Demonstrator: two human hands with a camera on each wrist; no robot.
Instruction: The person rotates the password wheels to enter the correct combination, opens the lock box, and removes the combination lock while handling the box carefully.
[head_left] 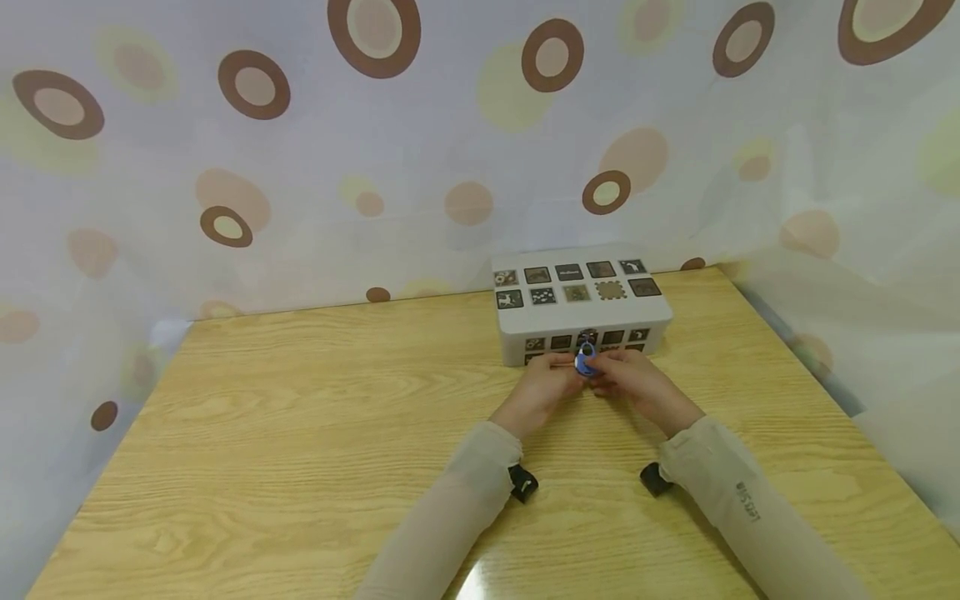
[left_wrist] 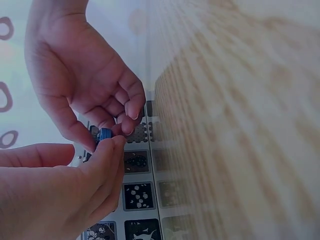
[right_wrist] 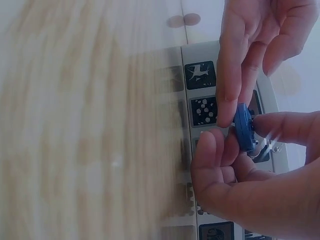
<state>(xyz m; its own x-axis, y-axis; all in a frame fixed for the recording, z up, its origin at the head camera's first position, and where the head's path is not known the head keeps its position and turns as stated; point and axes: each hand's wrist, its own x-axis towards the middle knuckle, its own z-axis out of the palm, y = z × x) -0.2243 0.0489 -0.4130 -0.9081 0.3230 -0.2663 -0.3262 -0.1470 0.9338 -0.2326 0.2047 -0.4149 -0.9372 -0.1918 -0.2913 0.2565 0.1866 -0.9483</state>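
Note:
A small blue padlock [head_left: 585, 360] is at the front of a white box [head_left: 585, 315] printed with dark square pictures. The right hand [head_left: 637, 385] pinches the padlock between thumb and curled fingers, seen closely in the right wrist view, where the padlock [right_wrist: 244, 127] has the thumb on its right side. The left hand [head_left: 536, 392] reaches in from the other side; its nearly straight fingertips touch the padlock [left_wrist: 105, 134] in the left wrist view, with the thumb held apart. The fingers partly cover the padlock and the box front.
The box stands on a wood-grain table [head_left: 300, 433] near its back edge. A pale curtain [head_left: 420, 167] with brown and tan circles hangs behind the table and along both sides. Black straps [head_left: 522, 483] show beside both sleeved wrists.

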